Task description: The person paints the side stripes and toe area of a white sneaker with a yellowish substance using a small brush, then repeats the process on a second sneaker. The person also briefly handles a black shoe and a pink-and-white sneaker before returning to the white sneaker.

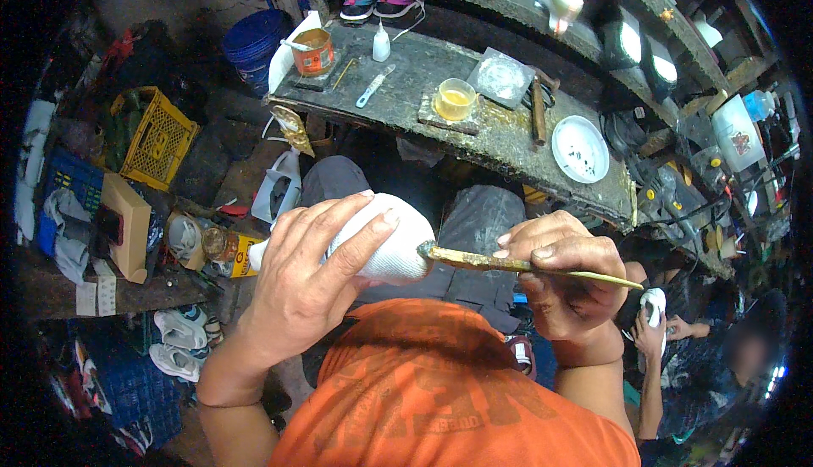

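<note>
My left hand (322,272) grips a white ribbed shoe piece (389,247) from its left side, with thumb and fingers over its upper surface. My right hand (563,272) is closed on a thin, worn wooden brush (474,258), held almost level. The dark, crusted tip of the brush touches the right edge of the white piece. Both hands are in front of my orange shirt, above my lap.
A workbench (356,111) ahead holds a tub of amber liquid (457,103), an orange can (313,59), a white bottle (381,44) and a round white dish (580,149). A yellow crate (157,137) is at left. A co-worker (703,365) at lower right holds a white shoe.
</note>
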A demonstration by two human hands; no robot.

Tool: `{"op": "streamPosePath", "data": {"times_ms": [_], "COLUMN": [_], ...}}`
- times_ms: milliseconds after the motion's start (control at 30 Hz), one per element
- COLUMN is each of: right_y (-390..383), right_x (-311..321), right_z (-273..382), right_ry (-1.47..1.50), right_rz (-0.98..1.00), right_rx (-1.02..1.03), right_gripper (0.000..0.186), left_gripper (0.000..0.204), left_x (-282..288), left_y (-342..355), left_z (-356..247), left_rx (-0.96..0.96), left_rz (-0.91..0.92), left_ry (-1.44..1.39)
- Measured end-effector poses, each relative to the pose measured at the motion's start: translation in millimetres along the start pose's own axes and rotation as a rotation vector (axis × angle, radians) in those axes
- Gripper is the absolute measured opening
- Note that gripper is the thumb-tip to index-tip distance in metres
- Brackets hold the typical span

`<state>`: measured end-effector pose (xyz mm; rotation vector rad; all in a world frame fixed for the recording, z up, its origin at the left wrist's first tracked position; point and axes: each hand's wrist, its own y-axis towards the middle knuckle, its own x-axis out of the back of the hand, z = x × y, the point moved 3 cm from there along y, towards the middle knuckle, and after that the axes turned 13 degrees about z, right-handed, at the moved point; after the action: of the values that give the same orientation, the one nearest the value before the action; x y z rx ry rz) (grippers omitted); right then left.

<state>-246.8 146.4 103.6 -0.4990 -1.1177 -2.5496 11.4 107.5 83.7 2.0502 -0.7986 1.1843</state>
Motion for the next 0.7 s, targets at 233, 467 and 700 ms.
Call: {"op": "streamPosePath", "data": {"times_ms": [233,467,700], "right_y": [1.4,4.5,4.0], "right_x": [0.4,2.9,4.6], "right_z": [1.7,-0.3,-2.9], "right_ry": [0.004,0.030,0.074], "right_rz": [0.013,0.011,-0.017], "right_rx": [-0.029,-0.032,-0.024], "right_gripper": [0.032,0.030,0.028], "left_gripper": [0.076,0.073,0.077], "left_x": [3.9,5.8,5.5], "left_y": [1.7,4.1,6.5], "left_z": [-1.7,-1.4,-0.9], "left_rx": [-0.001,-0.006,-0.029], "left_rz": [0.060,0.085,0.062], "left_ry": [-0.016,-0.077,-0.114]}}
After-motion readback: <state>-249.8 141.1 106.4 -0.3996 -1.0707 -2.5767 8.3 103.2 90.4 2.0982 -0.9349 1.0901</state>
